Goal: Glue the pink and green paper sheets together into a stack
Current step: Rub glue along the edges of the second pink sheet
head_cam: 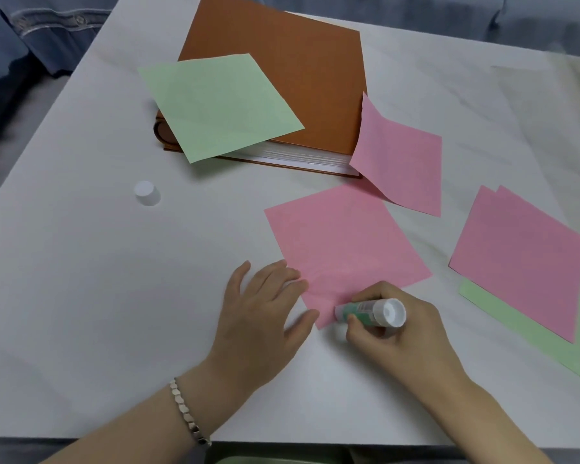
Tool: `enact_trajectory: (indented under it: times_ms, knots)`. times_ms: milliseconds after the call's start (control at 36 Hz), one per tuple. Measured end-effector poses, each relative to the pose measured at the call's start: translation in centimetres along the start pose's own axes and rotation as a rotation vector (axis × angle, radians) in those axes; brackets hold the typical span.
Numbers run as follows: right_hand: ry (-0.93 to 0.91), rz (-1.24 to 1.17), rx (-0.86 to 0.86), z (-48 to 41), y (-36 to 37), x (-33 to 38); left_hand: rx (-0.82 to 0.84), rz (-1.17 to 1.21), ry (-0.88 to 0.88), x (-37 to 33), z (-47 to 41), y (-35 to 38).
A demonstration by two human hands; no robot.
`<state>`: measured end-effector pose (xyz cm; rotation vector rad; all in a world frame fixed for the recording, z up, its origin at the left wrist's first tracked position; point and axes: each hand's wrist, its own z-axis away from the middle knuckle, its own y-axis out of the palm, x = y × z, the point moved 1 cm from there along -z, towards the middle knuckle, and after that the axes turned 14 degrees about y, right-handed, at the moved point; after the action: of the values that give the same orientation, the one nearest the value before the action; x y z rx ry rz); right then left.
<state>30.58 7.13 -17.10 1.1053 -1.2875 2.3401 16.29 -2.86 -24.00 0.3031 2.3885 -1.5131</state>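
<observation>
While left hand (260, 316) pins pink sheet (345, 242) with flat fingers, right hand (402, 333) fingers grasping glue stick (365, 311)

The pink and green stack (523, 256) is running off the right edge, its green sheets mostly lying hidden under the pink. The loose green sheet (221, 105) is covering the near-left corner of the book (282, 61). The label on the glue stick (365, 309) is showing blurred, possibly print.

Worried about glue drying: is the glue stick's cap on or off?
Off. The white cap sits on the table, apart from the glue stick in the right hand.
</observation>
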Motion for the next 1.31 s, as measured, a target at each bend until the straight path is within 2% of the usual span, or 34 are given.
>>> enact_trajectory:
  times_ms: [194,389,861,1111,1306]
  knots:
    - [-0.018,-0.125,-0.052,0.2,-1.0,1.0,-0.011,0.039,-0.012,0.1,0.1,0.1]
    - [-0.006,-0.070,0.009,0.0,0.7,0.9,-0.019,0.084,-0.018,0.3,0.1,0.0]
    - [0.015,0.005,0.006,0.0,1.6,0.1,0.002,0.039,0.001,0.2,0.1,0.0]
    - [0.086,-0.070,-0.074,-1.0,-0.6,-1.1,0.031,0.053,-0.007,0.2,0.2,-0.3]
    - [0.167,-0.077,-0.199,-1.9,-3.2,-3.2,0.017,0.065,0.005,0.3,0.3,-0.1]
